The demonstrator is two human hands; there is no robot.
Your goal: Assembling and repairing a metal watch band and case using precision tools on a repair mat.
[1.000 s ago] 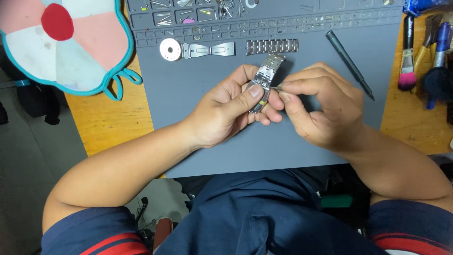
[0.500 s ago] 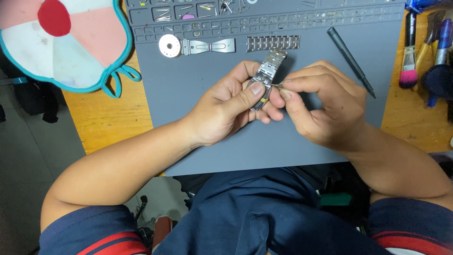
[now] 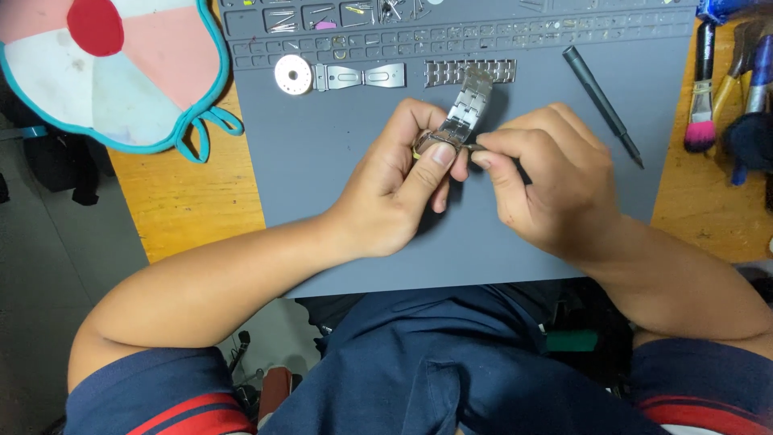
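A silver metal link watch bracelet is pinched in the left hand above the grey rubber work mat; a thin tool is gripped by the right hand at its end. Beyond: a loose silver bracelet segment, a black screwdriver.

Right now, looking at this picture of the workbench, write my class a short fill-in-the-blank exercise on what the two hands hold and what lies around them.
1. The left hand holds a metal watch ____ over the grey mat.
2. The right hand pinches a thin tool against the ____ end of the watch band.
3. The black pen-like tool lies on the mat to the ____ of both hands.
4. The brush on the wooden table has ____ bristles.

Missing words: band; lower; right; pink
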